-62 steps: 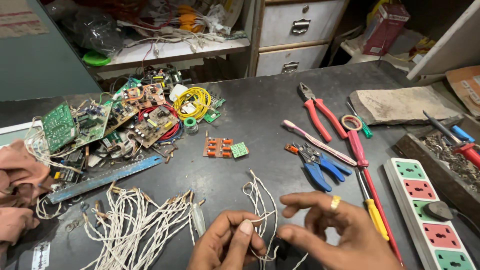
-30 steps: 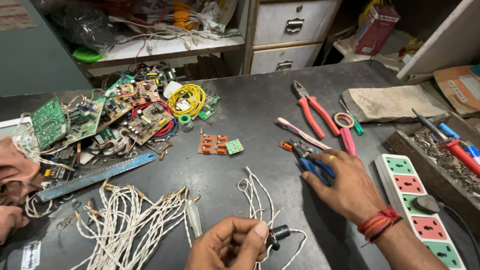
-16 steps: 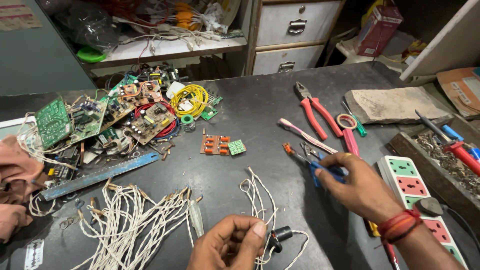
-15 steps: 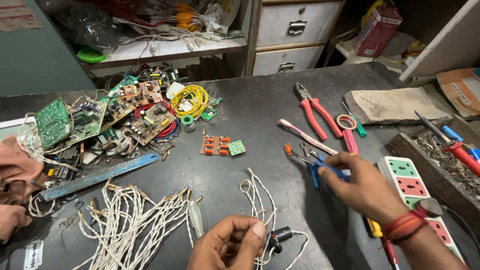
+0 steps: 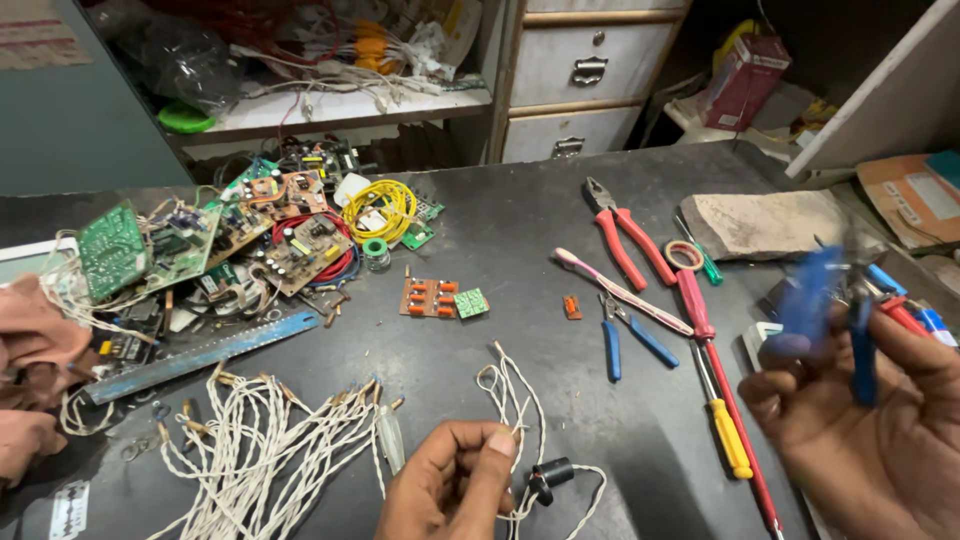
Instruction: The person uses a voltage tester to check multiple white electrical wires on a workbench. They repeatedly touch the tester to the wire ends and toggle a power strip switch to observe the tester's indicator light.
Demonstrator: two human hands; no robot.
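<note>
The left hand (image 5: 455, 485) pinches a white twisted wire (image 5: 515, 400) with a black holder (image 5: 550, 473) just beside its thumb. The right hand (image 5: 880, 430) grips blue-handled cutters (image 5: 835, 310), raised well apart; no cut made yet.

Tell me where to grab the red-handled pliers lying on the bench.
Take the red-handled pliers by the two red handles, coming from above at the near end. They lie flat with the metal nose pointing away, and the handles spread toward you, leaving room for fingers.
</note>
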